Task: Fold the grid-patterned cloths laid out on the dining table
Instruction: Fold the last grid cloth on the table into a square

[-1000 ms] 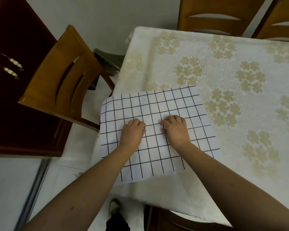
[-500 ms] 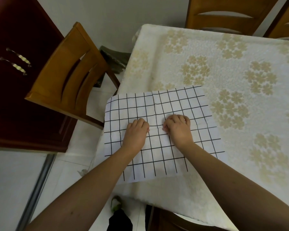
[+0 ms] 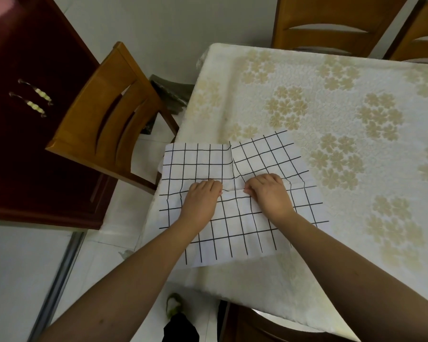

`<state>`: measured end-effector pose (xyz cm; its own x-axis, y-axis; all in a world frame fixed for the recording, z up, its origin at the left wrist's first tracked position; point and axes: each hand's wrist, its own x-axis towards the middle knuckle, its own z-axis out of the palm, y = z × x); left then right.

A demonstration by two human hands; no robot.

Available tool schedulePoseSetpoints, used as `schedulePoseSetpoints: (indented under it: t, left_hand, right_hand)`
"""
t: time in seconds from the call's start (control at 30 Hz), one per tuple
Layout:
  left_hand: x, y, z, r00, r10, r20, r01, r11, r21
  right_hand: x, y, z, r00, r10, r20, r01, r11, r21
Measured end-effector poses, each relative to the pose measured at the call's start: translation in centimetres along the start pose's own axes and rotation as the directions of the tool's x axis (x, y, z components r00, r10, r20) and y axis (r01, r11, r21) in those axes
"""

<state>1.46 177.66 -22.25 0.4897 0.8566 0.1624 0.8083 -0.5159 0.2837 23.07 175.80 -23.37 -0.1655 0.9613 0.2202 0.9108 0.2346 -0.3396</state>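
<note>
- The cloth — white with a black grid — lies on the near left corner of the table, its left edge hanging a little past the table's side, just beside the chair.
- No fold is finished, as far as I can judge: the cloth lies mostly spread out, with only a raised ridge gathered across its middle and a crease running from there to the far edge.
- Only this one cloth shows; if others are to be folded, they are out of view.
- The left hand rests on the cloth left of centre, fingers curled down at the ridge — it seems to pinch the fabric, though the fingertips are hidden under the knuckles.
- The right hand sits just beside it, right of centre, its thumb and fingers curled and nipping the raised fold of fabric.
- The ridge runs between the two hands, which are near each other but not touching; the cloth's near half lies under both wrists.
- Left to do, by my reckoning: carry the pinched line over to make the fold, then flatten it.
</note>
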Motion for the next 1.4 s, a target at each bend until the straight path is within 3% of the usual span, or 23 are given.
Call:
schedulePoseSetpoints:
  t: [0.13, 0.4, 0.67, 0.9, 1.17, 1.4]
  left_hand:
    - [-0.1, 0.7, -0.5, 0.999, 0.031, 0.021, -0.031, 0.999, -0.006]
    - [0.1, 0.3, -0.9, 0.995, 0.101, 0.002, -0.1, 0.993, -0.068]
    - [-1.2, -1.4, -1.2, 0.982, 0.107, 0.157, -0.109, 0.994, 0.001]
    - [-1.6, -1.1, -2.5, 0.996, 0.054, 0.07, -0.053, 0.998, -0.028]
    - [-0.8, -0.1, -6.3, 0.995, 0.094, 0.041, -0.088, 0.988, -0.127]
    - [-1.1, -0.3, -8.6, 0.996, 0.033, 0.087, -0.022, 0.992, -0.124]
  right_hand:
    - [-1.0, 0.4, -1.1, 0.999, -0.036, -0.025, 0.036, 0.999, -0.026]
    - [-2.6, 2.9, -1.8, 0.999, 0.039, -0.012, -0.04, 0.998, -0.052]
    - [-2.8, 3.3, -3.6, 0.997, 0.071, -0.01, -0.071, 0.997, -0.004]
    - [-4.8, 4.2, -5.7, 0.998, 0.03, -0.061, -0.033, 0.999, -0.042]
    - [-7.6, 4.2, -8.8, 0.991, 0.107, -0.08, -0.115, 0.988, -0.1]
    - [-10.6, 3.1, -11.4, 0.971, 0.212, -0.107, -0.231, 0.95, -0.212]
